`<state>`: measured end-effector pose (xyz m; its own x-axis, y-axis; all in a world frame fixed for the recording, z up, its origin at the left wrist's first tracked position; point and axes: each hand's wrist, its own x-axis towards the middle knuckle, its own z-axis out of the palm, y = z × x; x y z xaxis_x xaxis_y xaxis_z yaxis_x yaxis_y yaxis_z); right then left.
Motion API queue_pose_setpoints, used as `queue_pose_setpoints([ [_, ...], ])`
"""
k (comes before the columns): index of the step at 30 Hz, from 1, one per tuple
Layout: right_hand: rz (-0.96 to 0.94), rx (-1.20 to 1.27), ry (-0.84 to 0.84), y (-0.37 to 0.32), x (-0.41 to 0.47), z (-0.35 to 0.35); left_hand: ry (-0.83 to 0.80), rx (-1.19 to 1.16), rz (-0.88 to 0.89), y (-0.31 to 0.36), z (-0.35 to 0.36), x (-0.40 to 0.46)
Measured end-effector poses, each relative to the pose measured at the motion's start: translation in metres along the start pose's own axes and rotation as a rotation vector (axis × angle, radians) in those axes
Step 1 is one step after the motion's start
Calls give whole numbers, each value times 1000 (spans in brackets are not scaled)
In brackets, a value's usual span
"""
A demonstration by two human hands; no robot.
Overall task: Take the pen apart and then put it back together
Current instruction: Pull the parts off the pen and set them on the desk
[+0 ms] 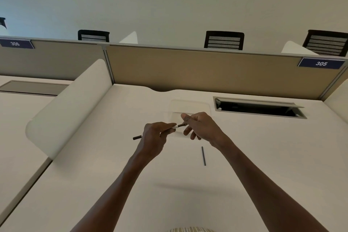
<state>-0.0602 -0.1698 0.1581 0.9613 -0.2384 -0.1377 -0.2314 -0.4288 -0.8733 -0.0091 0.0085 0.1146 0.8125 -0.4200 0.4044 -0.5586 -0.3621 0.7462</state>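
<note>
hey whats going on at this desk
A person is working on a pen with both bare hands above a pale desk. The left hand grips the barrel, its dark end sticking out to the left, while the right hand pinches the other end by the fingertips. One thin dark piece lies loose on the desk below the right hand, so the pen is partly apart.

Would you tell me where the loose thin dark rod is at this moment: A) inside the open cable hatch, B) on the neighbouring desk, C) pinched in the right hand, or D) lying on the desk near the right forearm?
D: the thin dark rod lies flat on the desk, beside the right forearm, in neither hand.
</note>
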Motion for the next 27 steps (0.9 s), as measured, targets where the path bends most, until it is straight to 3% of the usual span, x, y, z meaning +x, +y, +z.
queue_pose_setpoints([
  [12,-128,-33,-11,9,-4,-1,-50,12,-30,1,-1,-2],
  [16,-62,21,18,7,-8,-1,-54,-15,-64,2,0,-1],
  [20,32,-79,39,2,-6,1,-64,-25,-82,2,1,0],
  [27,-45,-91,30,6,-9,2,-78,-55,-140,1,0,-2],
])
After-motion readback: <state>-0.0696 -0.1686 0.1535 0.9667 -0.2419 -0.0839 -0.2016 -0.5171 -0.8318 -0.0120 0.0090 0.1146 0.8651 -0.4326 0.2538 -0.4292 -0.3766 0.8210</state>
